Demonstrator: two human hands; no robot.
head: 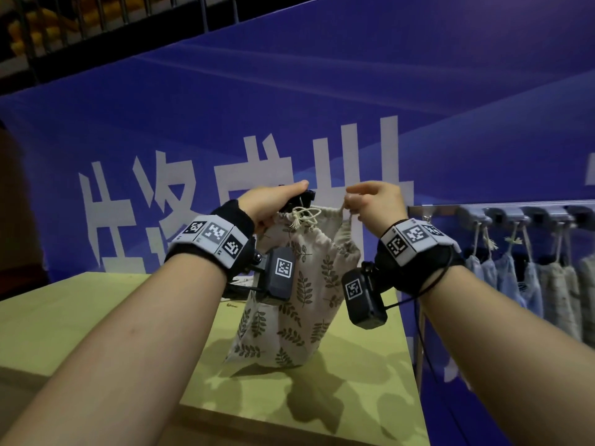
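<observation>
Leaf-print bag (299, 284) stands upright over the far part of the bench (96, 317), mouth up. Its lower corner is at the bench surface; I cannot tell whether it rests there or hangs just clear.

- Drawstring (302, 215): knotted, loose ends dangling at the rim.
- Right grip (375, 204): fingertips pinching the right edge of the rim, holding the mouth open.
- Left grip (270, 204): curled round a dark piece (304, 197) at the left edge of the mouth. What the piece is does not show.

Risks, as I judge them:
- The right pinch takes very little cloth. A slip would shut the mouth and sag the bag.
- The dark piece could catch on the loose drawstring, or miss the mouth and drop to the bench.
- The black boxes (365, 294) hanging from both wrists sit close to the cloth and may knock it.

To the right, other bags (547, 284) hang from a hook rail (499, 210). A blue banner (289, 91) stands behind.
</observation>
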